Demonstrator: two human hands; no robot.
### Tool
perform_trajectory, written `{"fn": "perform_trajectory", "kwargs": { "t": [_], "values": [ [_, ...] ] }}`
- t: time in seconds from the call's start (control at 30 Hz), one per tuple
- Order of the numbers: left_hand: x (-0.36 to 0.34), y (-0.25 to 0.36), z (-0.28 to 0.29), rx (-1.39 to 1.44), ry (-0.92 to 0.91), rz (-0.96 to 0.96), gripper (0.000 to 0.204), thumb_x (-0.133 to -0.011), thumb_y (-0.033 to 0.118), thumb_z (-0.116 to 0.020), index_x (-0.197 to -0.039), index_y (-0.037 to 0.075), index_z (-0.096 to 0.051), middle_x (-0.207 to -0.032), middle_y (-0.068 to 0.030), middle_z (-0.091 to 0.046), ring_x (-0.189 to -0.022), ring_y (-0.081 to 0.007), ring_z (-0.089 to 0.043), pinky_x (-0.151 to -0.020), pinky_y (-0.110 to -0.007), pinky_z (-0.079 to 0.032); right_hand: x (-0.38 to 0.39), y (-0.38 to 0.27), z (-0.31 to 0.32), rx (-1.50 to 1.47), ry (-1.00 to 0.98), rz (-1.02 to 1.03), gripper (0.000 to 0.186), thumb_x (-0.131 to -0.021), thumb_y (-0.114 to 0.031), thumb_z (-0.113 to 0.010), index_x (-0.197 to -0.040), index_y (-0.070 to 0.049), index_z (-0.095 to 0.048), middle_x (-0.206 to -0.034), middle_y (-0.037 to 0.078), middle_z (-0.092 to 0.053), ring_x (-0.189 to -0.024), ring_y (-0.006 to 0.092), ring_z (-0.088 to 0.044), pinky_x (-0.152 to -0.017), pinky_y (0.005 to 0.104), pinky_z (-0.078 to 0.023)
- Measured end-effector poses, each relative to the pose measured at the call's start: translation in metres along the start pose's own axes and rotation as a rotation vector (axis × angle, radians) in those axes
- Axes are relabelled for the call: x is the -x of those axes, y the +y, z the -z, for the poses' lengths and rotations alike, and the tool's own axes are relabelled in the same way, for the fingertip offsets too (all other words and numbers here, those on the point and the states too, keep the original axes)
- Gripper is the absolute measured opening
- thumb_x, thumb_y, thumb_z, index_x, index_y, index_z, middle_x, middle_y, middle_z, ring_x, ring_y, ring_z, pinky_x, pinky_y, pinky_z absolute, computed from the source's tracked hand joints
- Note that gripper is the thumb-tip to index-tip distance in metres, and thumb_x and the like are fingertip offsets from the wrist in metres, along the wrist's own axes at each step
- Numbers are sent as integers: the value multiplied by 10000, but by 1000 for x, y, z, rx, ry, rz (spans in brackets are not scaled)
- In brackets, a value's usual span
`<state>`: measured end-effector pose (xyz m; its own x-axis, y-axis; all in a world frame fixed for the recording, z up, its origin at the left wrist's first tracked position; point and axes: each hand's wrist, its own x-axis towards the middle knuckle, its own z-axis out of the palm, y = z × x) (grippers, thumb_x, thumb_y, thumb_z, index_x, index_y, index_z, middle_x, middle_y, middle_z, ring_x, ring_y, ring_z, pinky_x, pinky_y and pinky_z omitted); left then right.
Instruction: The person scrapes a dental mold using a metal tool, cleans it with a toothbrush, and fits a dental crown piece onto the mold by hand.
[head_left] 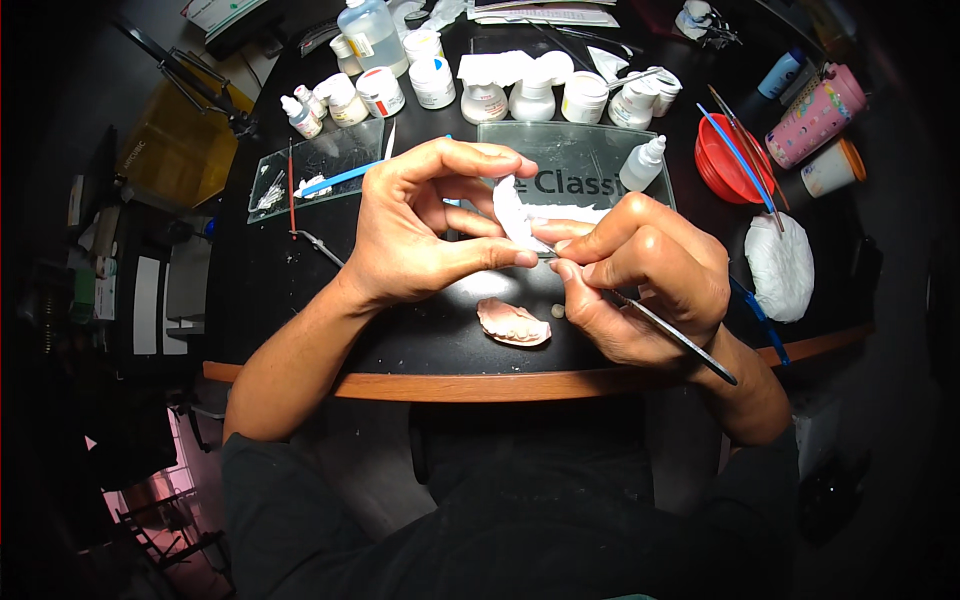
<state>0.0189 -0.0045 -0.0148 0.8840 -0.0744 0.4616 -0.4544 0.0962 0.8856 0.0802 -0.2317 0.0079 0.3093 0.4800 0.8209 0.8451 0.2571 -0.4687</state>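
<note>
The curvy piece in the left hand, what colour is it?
The curvy piece is white, best seen in the head view.

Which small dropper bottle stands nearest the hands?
The dropper bottle on the right glass plate, just beyond the right hand; the other dropper bottles stand far left, beside the jars.
</note>
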Motion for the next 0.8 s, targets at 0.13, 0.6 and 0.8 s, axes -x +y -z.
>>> {"fn": "perform_trajectory", "kwargs": {
  "t": [0.13,0.6,0.8],
  "values": [
    [0,0,1,9,-11,15,578,-739,-174,-892,-1253,-46,-661,-1345,-243,-653,-1029,-221,-759,-852,-360,-712,-1,-2,3,0,-11,-2,210,-743,109,-803,-774,23,-613,-754,117,-668,-706,234,-756,-725,356,-673],
    [-1,-3,-1,-72,47,-92,584,-664,-110,-969,-1131,36,-649,-1227,-162,-667,-1037,-167,-730,-831,-358,-717,4,1,-4,-58,66,-12,229,-770,106,-819,-817,5,-619,-776,137,-697,-747,244,-775,-716,350,-663],
    [-1,-4,0,-96,43,-127,583,-660,-106,-971,-1124,33,-647,-1217,-153,-666,-1042,-162,-728,-832,-356,-716,1,-1,-2,-34,32,-23,239,-762,110,-819,-812,2,-612,-782,142,-701,-761,253,-783,-734,354,-667]
  ]
}}
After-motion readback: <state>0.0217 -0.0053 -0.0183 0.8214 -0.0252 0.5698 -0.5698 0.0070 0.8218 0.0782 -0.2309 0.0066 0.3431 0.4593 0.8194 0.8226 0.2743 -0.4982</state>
